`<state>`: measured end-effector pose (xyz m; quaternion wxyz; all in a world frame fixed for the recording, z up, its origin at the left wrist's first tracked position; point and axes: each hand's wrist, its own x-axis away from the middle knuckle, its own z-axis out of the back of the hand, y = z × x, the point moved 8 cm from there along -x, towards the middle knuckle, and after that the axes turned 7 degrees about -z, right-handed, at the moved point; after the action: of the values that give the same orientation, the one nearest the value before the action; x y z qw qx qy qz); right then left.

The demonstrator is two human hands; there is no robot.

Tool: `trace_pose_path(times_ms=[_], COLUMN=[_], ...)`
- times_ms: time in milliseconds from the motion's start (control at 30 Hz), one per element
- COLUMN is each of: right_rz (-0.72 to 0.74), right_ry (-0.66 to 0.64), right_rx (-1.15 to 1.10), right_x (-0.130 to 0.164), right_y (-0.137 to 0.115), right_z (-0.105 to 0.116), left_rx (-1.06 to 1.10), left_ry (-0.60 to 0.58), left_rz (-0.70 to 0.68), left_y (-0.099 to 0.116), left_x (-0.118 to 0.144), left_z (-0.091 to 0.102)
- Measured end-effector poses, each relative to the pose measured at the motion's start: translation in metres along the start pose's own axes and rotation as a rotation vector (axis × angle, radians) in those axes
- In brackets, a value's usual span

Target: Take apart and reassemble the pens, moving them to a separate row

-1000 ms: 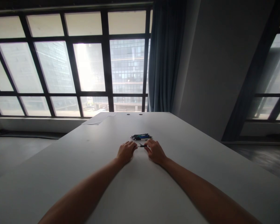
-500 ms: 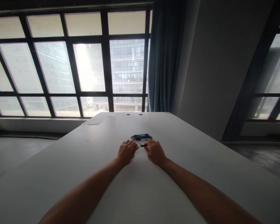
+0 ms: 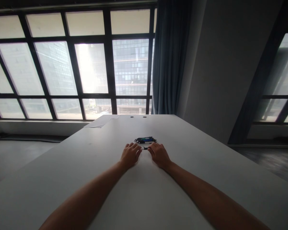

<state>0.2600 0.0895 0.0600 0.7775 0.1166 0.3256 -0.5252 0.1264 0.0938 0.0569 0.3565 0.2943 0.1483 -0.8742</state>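
Reaching across a pale grey tabletop, the person's left hand and right hand meet over a small dark pen, each pinching one end of it with the fingertips, just above the surface. Just beyond the knuckles lies a short pile of dark and blue pens. Farther back, near the tabletop's far left corner, sits a flat white sheet of paper. A blue-grey curtain hangs beside the tall black-framed window.
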Motion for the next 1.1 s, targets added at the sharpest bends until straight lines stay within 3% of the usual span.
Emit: trace_pose_path(times_ms=[167, 300, 533, 767, 900, 1100], right_rz=[0.134, 0.235, 0.025, -0.092, -0.124, -0.483], right_ry=[0.042, 0.012, 0.056, 0.074, 0.081, 0.161], right_rx=[-0.046, -0.102, -0.091, -0.073, -0.060, -0.132], right_x=[0.002, 0.005, 0.002, 0.000, -0.002, -0.006], right_y=[-0.008, -0.018, -0.001, 0.010, 0.015, 0.085], right_z=[0.001, -0.001, 0.007, 0.009, 0.004, 0.007], left_rx=[-0.016, 0.003, -0.005, 0.053, 0.070, 0.048], left_ry=[0.041, -0.001, -0.085, -0.164, -0.192, -0.088], left_rz=[-0.154, -0.151, 0.121, 0.285, 0.313, 0.223], left_y=[0.011, 0.011, -0.011, -0.030, -0.033, -0.022], left_x=[-0.001, -0.001, 0.001, 0.007, 0.009, 0.006], left_z=[0.001, -0.001, -0.006, -0.019, -0.023, -0.011])
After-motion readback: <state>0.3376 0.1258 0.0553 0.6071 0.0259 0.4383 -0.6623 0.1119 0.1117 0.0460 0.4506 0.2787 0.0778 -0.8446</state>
